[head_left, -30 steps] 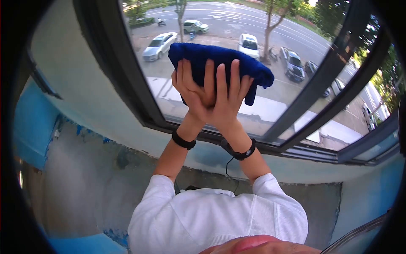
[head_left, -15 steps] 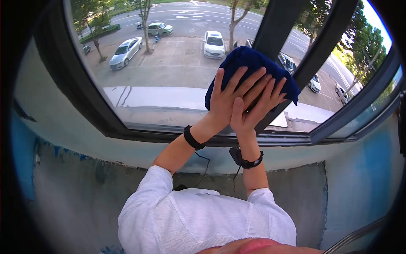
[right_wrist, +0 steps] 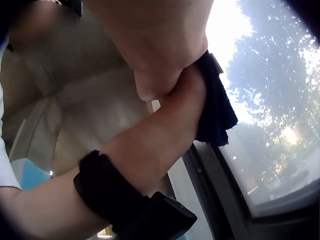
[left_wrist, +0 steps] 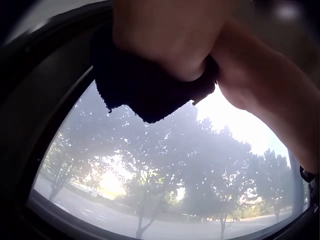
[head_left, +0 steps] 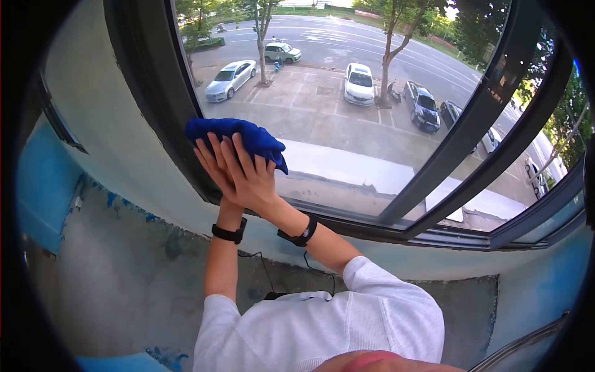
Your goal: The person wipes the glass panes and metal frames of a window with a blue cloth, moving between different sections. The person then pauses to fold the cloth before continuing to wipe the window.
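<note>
My left hand (head_left: 214, 162) and right hand (head_left: 248, 173), stacked flat with fingers straight, press the blue cloth (head_left: 238, 135) against the window glass (head_left: 347, 118) at its lower left corner, beside the dark frame (head_left: 155, 93). A moment ago the cloth was over by the right-hand mullion, so the wiping has crossed the whole pane.
</note>
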Demonstrator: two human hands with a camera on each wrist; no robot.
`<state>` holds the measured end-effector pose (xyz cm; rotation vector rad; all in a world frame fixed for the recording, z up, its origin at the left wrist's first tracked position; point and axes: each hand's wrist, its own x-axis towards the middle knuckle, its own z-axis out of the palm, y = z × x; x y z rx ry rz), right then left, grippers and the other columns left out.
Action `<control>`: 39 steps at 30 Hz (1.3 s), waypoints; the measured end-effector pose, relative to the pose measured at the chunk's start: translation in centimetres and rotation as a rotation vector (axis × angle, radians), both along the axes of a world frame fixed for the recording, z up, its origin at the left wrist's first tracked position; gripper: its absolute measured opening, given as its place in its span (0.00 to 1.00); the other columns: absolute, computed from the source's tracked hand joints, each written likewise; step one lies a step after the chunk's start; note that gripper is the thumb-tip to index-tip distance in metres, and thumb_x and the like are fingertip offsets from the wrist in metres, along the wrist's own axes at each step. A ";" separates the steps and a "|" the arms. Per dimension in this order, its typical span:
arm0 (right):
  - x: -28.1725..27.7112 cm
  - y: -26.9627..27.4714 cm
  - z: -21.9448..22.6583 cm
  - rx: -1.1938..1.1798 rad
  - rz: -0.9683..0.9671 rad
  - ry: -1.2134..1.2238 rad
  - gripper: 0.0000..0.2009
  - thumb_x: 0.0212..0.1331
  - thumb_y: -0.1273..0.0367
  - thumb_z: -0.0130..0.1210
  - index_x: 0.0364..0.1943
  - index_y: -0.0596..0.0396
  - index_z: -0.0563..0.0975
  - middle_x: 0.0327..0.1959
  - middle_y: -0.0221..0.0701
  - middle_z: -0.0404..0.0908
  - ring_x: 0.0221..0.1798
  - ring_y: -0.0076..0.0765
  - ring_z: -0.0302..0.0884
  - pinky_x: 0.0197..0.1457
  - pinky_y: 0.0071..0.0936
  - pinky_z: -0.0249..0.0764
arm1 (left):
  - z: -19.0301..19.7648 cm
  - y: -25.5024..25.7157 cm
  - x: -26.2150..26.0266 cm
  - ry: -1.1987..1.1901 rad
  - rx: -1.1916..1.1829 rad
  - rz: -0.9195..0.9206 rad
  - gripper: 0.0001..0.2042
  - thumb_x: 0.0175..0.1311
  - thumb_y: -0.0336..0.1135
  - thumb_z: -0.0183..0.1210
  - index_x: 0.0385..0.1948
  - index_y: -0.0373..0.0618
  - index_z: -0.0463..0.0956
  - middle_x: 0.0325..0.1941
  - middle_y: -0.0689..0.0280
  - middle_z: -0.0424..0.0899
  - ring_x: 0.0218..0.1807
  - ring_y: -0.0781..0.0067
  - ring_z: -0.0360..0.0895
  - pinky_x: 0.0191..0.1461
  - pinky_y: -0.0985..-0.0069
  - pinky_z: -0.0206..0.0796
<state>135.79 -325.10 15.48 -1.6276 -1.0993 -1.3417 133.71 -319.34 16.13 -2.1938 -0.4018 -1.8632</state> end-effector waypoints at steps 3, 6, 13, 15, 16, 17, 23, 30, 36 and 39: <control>0.2 -2.1 -0.4 -0.018 0.030 0.073 0.29 0.58 0.55 0.55 0.63 0.53 0.74 0.69 0.33 0.70 0.61 0.39 0.65 0.66 0.43 0.53 | -0.5 -0.8 0.5 0.055 -0.076 -0.007 0.29 0.72 0.52 0.45 0.72 0.52 0.58 0.78 0.53 0.53 0.78 0.36 0.45 0.76 0.39 0.40; 2.3 -8.2 1.2 0.016 -0.048 -0.018 0.31 0.54 0.55 0.59 0.61 0.60 0.75 0.68 0.39 0.70 0.58 0.38 0.69 0.60 0.38 0.55 | -0.9 -6.7 2.7 0.100 -0.033 -0.181 0.29 0.71 0.53 0.46 0.71 0.54 0.61 0.77 0.55 0.55 0.77 0.36 0.47 0.75 0.38 0.40; 6.7 -26.6 2.3 0.061 -0.355 0.032 0.37 0.67 0.49 0.43 0.69 0.70 0.62 0.74 0.50 0.58 0.77 0.61 0.52 0.76 0.63 0.34 | 1.5 -26.2 9.5 0.163 0.104 -0.501 0.27 0.68 0.57 0.50 0.66 0.59 0.70 0.74 0.64 0.64 0.75 0.36 0.51 0.72 0.35 0.39; 7.1 -31.9 1.2 0.060 -0.418 0.105 0.41 0.67 0.52 0.46 0.71 0.74 0.51 0.75 0.60 0.50 0.78 0.67 0.42 0.76 0.61 0.33 | 1.1 -28.9 9.3 0.175 0.110 -0.532 0.26 0.67 0.57 0.51 0.65 0.60 0.71 0.74 0.65 0.66 0.75 0.36 0.52 0.72 0.35 0.39; 7.1 -34.0 0.0 0.049 -0.437 0.139 0.41 0.67 0.51 0.45 0.71 0.75 0.50 0.75 0.61 0.48 0.78 0.67 0.41 0.76 0.60 0.32 | 0.4 -31.0 9.7 0.156 0.138 -0.630 0.24 0.68 0.53 0.48 0.65 0.62 0.71 0.75 0.70 0.64 0.76 0.45 0.53 0.75 0.41 0.35; 7.1 -35.5 -1.8 0.053 -0.460 0.156 0.41 0.68 0.51 0.43 0.71 0.75 0.49 0.75 0.62 0.47 0.79 0.65 0.39 0.76 0.59 0.32 | -0.4 -32.3 10.0 0.135 0.166 -0.728 0.23 0.69 0.48 0.45 0.65 0.64 0.71 0.76 0.74 0.62 0.76 0.54 0.54 0.78 0.47 0.31; 5.7 -32.8 -12.4 0.248 -0.359 0.346 0.45 0.69 0.48 0.42 0.71 0.76 0.41 0.77 0.62 0.33 0.79 0.68 0.27 0.76 0.60 0.26 | -7.6 -29.6 8.2 0.365 0.386 -0.758 0.23 0.67 0.47 0.46 0.64 0.65 0.72 0.74 0.77 0.66 0.74 0.63 0.57 0.78 0.48 0.29; 3.5 -17.1 -14.6 0.002 -0.238 0.129 0.43 0.59 0.50 0.58 0.68 0.73 0.59 0.72 0.59 0.55 0.79 0.62 0.42 0.75 0.59 0.27 | -13.9 -12.0 5.4 0.204 0.199 -0.446 0.26 0.71 0.51 0.48 0.70 0.68 0.63 0.81 0.69 0.47 0.80 0.44 0.39 0.76 0.38 0.33; -1.2 -4.4 -10.4 -0.092 0.115 0.165 0.31 0.58 0.53 0.58 0.62 0.59 0.73 0.67 0.36 0.71 0.47 0.38 0.67 0.49 0.34 0.62 | -16.0 0.0 -0.5 0.188 -0.199 -0.410 0.28 0.73 0.54 0.46 0.73 0.62 0.57 0.81 0.53 0.43 0.79 0.36 0.38 0.74 0.34 0.37; -1.5 -4.4 -9.2 -0.052 0.085 0.186 0.32 0.56 0.53 0.60 0.61 0.58 0.73 0.67 0.33 0.71 0.44 0.35 0.67 0.47 0.32 0.63 | -13.0 -0.5 -1.6 0.114 -0.152 -0.445 0.28 0.73 0.53 0.46 0.73 0.62 0.57 0.81 0.54 0.44 0.79 0.36 0.39 0.74 0.35 0.37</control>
